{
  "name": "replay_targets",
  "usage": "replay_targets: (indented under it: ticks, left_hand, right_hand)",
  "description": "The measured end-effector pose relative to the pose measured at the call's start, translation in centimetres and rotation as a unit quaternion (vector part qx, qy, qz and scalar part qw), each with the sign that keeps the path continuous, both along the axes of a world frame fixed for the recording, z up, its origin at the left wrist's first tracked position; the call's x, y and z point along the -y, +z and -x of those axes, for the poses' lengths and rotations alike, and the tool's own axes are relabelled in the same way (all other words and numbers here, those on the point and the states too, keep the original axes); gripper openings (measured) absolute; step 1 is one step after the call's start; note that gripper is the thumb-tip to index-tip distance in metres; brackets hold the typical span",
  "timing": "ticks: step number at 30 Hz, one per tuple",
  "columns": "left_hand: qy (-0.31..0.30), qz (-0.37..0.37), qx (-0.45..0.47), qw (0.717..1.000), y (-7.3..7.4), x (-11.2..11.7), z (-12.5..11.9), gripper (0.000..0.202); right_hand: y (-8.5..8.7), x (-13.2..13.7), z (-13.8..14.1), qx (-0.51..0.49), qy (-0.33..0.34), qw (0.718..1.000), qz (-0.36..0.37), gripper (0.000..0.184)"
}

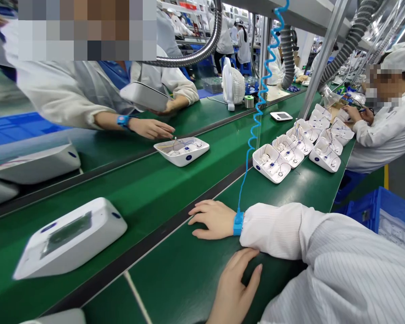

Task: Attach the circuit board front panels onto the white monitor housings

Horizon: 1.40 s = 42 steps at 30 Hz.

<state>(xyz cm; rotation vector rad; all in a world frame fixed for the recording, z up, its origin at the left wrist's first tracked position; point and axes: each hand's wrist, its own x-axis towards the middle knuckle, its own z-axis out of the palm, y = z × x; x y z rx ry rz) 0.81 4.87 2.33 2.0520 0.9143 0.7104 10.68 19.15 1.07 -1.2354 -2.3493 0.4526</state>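
Note:
My right hand (212, 220) lies flat on the green bench (189, 270), fingers stretched toward the belt, holding nothing. It wears a blue wrist strap (238, 223) with a coiled blue cord (256, 121) rising from it. My left hand (235, 285) rests flat just below it, fingers together and empty, partly under my white sleeve. Nearest on the conveyor belt (148, 189) is a closed white device casing (70, 238). Farther along sits an open white casing with wires (182, 151).
Rows of open white casings with wires (300, 148) stand on the bench ahead. A co-worker's hand (150, 128) reaches toward the belt from across. Another person (388, 121) works at the right. A white fan (232, 83), hoses overhead and a blue crate (384, 216) are also near.

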Motion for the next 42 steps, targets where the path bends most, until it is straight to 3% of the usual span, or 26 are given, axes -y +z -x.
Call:
replay_targets:
  ticks: [13,23,34,42]
  left_hand:
    - [-0.003,0.02,-0.004,1.0,0.0,0.1,0.0,0.021]
    - [-0.005,0.04,0.013,0.999,1.8,0.6,-0.3,0.02]
    - [-0.002,0.048,0.031,0.998,1.7,0.7,-0.2,0.019]
    - [0.064,0.097,0.08,0.99,1.5,-0.3,-0.5,0.018]
  right_hand:
    - [-0.1,-0.1,-0.1,0.01,0.008,1.0,-0.002,0.028]
    - [-0.4,0.3,-0.3,-0.063,0.012,0.998,0.011,0.026]
    - [-0.9,0.0,-0.5,-0.071,0.008,0.997,0.0,0.023]
    - [-1.0,-0.6,-0.5,-0.092,-0.003,0.996,0.011,0.018]
